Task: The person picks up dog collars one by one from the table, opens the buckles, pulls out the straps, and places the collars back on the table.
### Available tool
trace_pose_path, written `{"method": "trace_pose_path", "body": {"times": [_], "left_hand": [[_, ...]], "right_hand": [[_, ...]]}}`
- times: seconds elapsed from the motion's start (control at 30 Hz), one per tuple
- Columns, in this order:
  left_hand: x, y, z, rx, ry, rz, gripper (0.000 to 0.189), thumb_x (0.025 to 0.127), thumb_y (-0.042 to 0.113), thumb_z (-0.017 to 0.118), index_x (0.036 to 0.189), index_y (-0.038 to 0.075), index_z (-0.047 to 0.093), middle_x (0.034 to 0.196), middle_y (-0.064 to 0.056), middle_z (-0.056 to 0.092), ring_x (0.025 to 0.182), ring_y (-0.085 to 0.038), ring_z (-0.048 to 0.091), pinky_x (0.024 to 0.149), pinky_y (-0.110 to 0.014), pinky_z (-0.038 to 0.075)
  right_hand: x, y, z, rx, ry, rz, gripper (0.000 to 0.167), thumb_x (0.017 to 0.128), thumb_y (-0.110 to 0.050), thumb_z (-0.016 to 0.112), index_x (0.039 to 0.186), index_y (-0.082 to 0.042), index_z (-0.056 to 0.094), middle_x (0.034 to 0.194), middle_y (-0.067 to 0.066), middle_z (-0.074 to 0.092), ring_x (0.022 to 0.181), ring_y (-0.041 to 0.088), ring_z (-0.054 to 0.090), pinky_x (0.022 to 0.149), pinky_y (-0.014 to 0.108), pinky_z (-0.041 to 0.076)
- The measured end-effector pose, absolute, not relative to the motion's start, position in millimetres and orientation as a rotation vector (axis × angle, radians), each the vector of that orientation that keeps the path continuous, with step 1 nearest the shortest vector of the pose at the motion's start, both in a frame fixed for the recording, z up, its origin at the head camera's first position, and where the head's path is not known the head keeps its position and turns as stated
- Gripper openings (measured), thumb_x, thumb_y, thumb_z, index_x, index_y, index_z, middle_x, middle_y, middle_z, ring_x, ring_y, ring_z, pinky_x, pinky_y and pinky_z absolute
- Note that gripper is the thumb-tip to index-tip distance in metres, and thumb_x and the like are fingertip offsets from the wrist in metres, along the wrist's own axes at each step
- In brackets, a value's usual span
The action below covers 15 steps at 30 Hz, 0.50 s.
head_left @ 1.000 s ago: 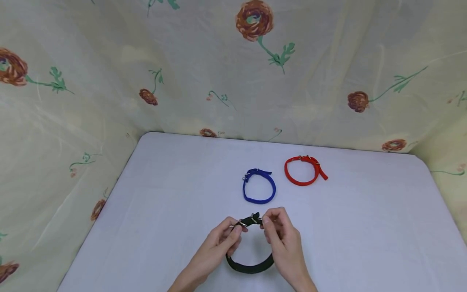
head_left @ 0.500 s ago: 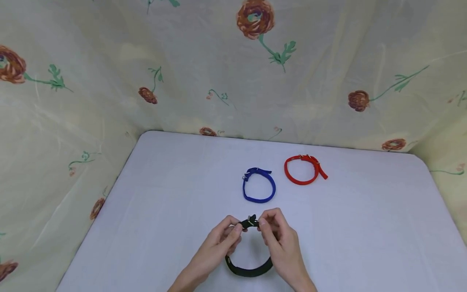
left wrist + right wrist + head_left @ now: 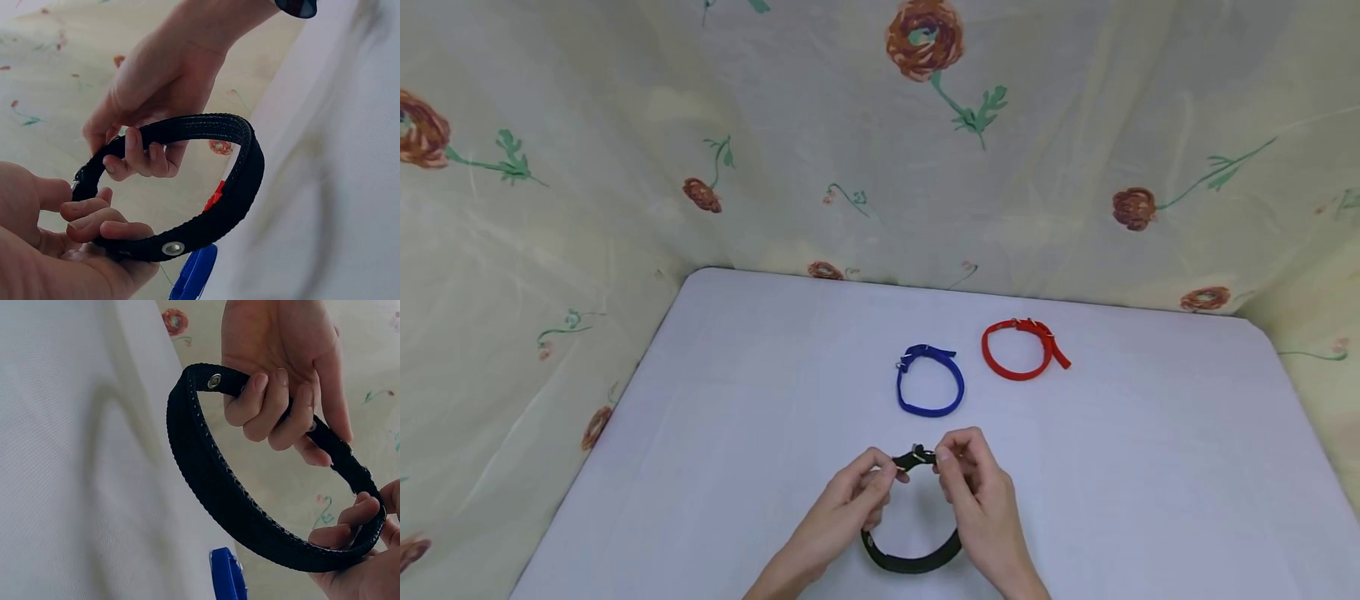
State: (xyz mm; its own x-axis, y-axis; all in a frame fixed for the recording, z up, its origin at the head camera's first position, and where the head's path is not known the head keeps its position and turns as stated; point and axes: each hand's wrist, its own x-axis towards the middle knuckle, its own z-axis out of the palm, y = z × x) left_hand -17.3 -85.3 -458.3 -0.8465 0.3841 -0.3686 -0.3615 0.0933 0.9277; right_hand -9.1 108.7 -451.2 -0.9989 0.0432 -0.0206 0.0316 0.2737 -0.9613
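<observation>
A black dog collar (image 3: 913,564) is held up off the table as a loop, its wide padded part hanging toward the person. My left hand (image 3: 848,497) pinches the strap just left of the metal buckle (image 3: 919,454), and its other fingers curl round the band. On the buckle's right side, my right hand (image 3: 983,500) pinches the strap between thumb and index finger. A metal eyelet (image 3: 173,248) shows on the black band in the left wrist view. Fingers partly hide the buckle end.
A blue collar (image 3: 961,387) lies buckled on the white table (image 3: 760,400), just beyond the hands. Farther back and to the right lies a red collar (image 3: 1017,377), its strap end sticking out. Flowered cloth (image 3: 820,108) hangs behind and beside the table.
The hands keep their grip and shift only a little. The buckle has moved slightly left and down, its upright strap end shows less, and the loop's lower part hangs slightly lower.
</observation>
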Motion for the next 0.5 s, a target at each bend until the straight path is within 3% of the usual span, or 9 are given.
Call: {"method": "trace_pose_path", "body": {"times": [0.27, 0.5], "left_hand": [[-16.2, -88.1, -459.7, 0.016, 1.819, 1.835, 0.045, 0.113, 0.045, 0.054, 0.127, 0.003, 0.062, 0.075, 0.006, 0.040, 0.065, -0.011, 0.036, 0.061, -0.019, 0.035], [-15.8, -93.5, -460.8, 0.012, 1.790, 1.879, 0.042, 0.113, 0.043, 0.053, 0.124, 0.002, 0.060, 0.077, 0.004, 0.042, 0.067, -0.010, 0.039, 0.063, -0.020, 0.037]], "right_hand": [[-10.8, 112.0, -451.1, -0.155, -2.447, 1.910, 0.014, 0.115, -0.023, 0.055, 0.115, -0.010, 0.058, 0.089, 0.007, 0.060, 0.065, 0.024, 0.058, 0.063, 0.025, 0.047], [-13.7, 118.4, -449.4, -0.201, -2.344, 1.996, 0.015, 0.117, -0.020, 0.048, 0.119, -0.006, 0.052, 0.092, 0.007, 0.057, 0.061, 0.022, 0.050, 0.062, 0.025, 0.046]]}}
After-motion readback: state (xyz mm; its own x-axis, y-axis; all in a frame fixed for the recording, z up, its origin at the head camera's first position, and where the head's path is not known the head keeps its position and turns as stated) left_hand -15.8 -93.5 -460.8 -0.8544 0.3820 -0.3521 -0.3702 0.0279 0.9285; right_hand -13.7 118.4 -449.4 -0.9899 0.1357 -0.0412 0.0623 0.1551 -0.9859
